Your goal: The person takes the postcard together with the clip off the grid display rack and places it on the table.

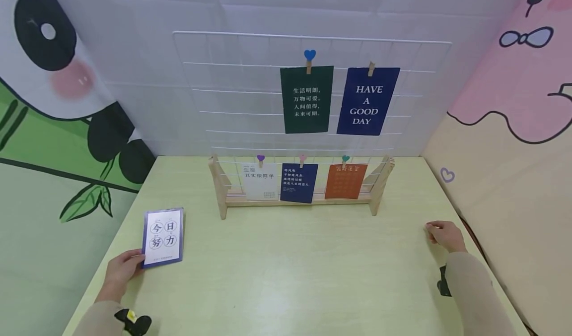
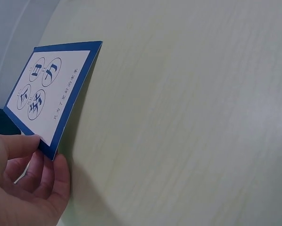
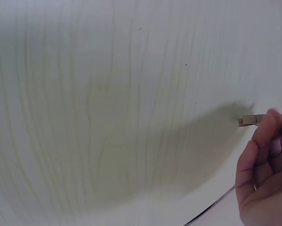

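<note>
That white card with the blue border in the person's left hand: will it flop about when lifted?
Probably not much: the card, pinched near one corner by the left hand, shows no clear sag. It is likely light, as its edge looks thin. That thinness also suggests it might crease if pushed hard.

The right hand (image 3: 266, 176) hides one end of a wooden clothespin (image 3: 248, 120); small lettering on the orange card (image 1: 346, 182) is unreadable.
</note>
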Action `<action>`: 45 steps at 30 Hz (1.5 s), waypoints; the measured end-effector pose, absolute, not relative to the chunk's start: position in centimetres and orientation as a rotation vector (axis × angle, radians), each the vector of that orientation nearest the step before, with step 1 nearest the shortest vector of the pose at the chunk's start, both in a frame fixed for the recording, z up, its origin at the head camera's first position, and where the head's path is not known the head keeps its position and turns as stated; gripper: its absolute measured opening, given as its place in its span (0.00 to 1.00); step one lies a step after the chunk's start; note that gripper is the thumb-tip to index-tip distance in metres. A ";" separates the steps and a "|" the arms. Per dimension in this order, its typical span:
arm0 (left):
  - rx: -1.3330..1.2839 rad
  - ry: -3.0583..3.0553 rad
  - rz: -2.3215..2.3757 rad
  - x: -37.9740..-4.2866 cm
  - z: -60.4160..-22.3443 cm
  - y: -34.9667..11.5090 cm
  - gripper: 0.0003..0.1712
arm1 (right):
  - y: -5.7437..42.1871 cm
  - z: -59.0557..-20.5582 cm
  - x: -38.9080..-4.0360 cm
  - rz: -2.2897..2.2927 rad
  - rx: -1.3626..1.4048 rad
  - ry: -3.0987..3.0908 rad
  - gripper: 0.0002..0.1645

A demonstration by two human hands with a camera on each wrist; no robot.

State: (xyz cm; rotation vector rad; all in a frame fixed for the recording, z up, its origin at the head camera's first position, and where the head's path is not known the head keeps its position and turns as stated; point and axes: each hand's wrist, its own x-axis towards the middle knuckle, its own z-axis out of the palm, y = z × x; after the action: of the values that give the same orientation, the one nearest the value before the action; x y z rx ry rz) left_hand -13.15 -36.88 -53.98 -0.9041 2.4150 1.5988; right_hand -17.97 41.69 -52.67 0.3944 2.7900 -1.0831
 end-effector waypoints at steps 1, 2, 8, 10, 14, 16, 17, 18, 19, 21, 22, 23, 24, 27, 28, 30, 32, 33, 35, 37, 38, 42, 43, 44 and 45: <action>-0.912 2.410 1.594 -13.2 -54.0 -36.9 0.25 | 41.7 -52.6 -18.0 -1.076 0.407 2.784 0.21; -0.914 2.406 1.588 -13.3 -54.1 -37.0 0.25 | 41.7 -52.7 -18.0 -1.074 0.419 2.776 0.21; -0.937 2.423 1.568 -13.8 -54.7 -37.6 0.24 | 42.3 -53.1 -18.3 -1.060 0.458 2.743 0.23; -0.947 2.433 1.555 -13.9 -54.6 -37.6 0.24 | 42.4 -53.2 -18.3 -1.039 0.456 2.750 0.23; -0.958 2.456 1.522 -13.9 -54.3 -37.7 0.24 | 42.4 -53.0 -18.2 -1.007 0.476 2.751 0.23; -1.005 2.451 1.499 -14.0 -54.3 -37.7 0.23 | 42.5 -52.8 -18.1 -0.997 0.500 2.744 0.23; -1.023 2.452 1.489 -14.0 -54.3 -37.8 0.23 | 42.5 -52.7 -18.0 -0.993 0.512 2.738 0.23; -1.042 2.449 1.487 -14.1 -54.4 -37.8 0.23 | 42.5 -52.6 -17.9 -0.982 0.523 2.737 0.23; -1.054 2.451 1.486 -14.1 -54.5 -38.0 0.23 | 42.5 -52.6 -17.9 -0.973 0.533 2.734 0.22; -1.080 2.454 1.477 -14.3 -55.0 -38.3 0.22 | 42.5 -52.5 -17.8 -0.959 0.557 2.728 0.21; -1.072 2.468 1.463 -14.4 -55.3 -38.5 0.22 | 42.5 -52.4 -17.8 -0.953 0.571 2.722 0.21; -1.073 2.478 1.458 -14.5 -55.7 -38.7 0.22 | 42.5 -52.4 -17.8 -0.944 0.584 2.720 0.20; -1.073 2.490 1.451 -14.6 -56.1 -39.0 0.22 | 42.5 -52.4 -17.8 -0.936 0.598 2.717 0.20; -1.079 2.523 1.420 -14.9 -57.4 -39.7 0.21 | 42.5 -52.5 -17.8 -0.924 0.637 2.703 0.20; -1.079 2.532 1.414 -14.9 -57.6 -39.9 0.21 | 42.6 -52.5 -17.8 -0.919 0.646 2.700 0.20; -1.081 2.541 1.412 -15.0 -58.0 -40.2 0.22 | 42.6 -52.6 -17.8 -0.916 0.659 2.693 0.20; -1.095 2.539 1.406 -15.1 -58.2 -40.2 0.22 | 42.6 -52.6 -17.8 -0.912 0.667 2.689 0.20; -1.104 2.537 1.404 -15.1 -58.2 -40.2 0.22 | 42.6 -52.5 -17.7 -0.911 0.671 2.687 0.19; -1.119 2.532 1.397 -15.1 -58.2 -40.2 0.23 | 42.6 -52.5 -17.7 -0.909 0.678 2.684 0.19; -1.134 2.532 1.380 -15.2 -58.3 -40.1 0.24 | 42.5 -52.5 -17.6 -0.905 0.682 2.686 0.19; -1.140 2.533 1.376 -15.2 -58.3 -40.1 0.24 | 42.5 -52.5 -17.6 -0.907 0.686 2.685 0.20; -1.153 2.541 1.355 -15.2 -58.4 -40.0 0.24 | 42.3 -52.4 -17.5 -0.909 0.688 2.688 0.22; -1.155 2.547 1.352 -15.2 -58.3 -40.0 0.24 | 42.3 -52.3 -17.5 -0.911 0.687 2.690 0.23; -1.161 2.547 1.360 -15.3 -58.2 -40.0 0.24 | 42.3 -52.3 -17.5 -0.910 0.685 2.692 0.23; -1.166 2.545 1.356 -15.3 -58.1 -40.0 0.23 | 42.3 -52.3 -17.5 -0.908 0.682 2.695 0.24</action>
State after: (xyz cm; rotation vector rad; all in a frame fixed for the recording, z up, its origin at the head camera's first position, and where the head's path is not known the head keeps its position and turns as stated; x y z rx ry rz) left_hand -15.27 -39.97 -58.11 -1.1660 2.5454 1.3563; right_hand -17.45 42.29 -52.32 0.6816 2.6949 -0.9082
